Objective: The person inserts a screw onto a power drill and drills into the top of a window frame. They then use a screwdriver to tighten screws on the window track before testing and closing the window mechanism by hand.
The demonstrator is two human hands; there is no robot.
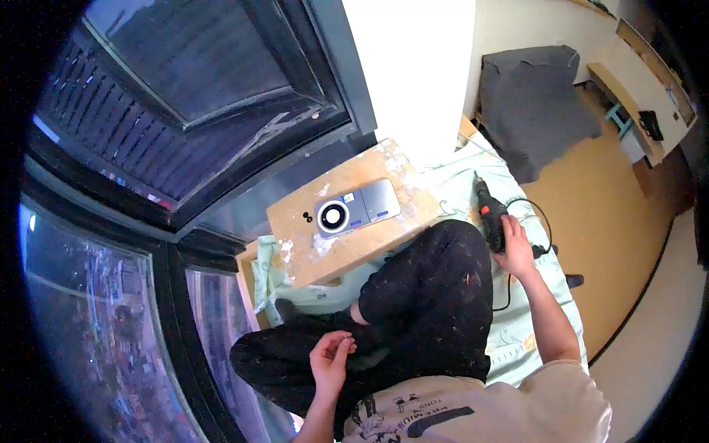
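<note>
My right hand (517,247) is wrapped round the rear of a black power drill (489,209) with a red switch. The drill lies on the patterned sheet beside my right knee, its chuck pointing away from me. My left hand (330,362) is held over my crossed legs with thumb and fingers pinched together; whatever may be between them is too small to make out. In front of me, a silver phone-like device (378,203) with a big round lens ring (333,216) lies on a paint-stained wooden box (288,258). Small black round pieces (308,217) sit beside it.
A black cord (548,221) loops off the drill at the bed's right edge. Dark-framed windows (173,295) stand close on the left. A grey-covered seat (528,103) is at the back right, with a wooden shelf (617,92) and brown floor (609,244) beyond.
</note>
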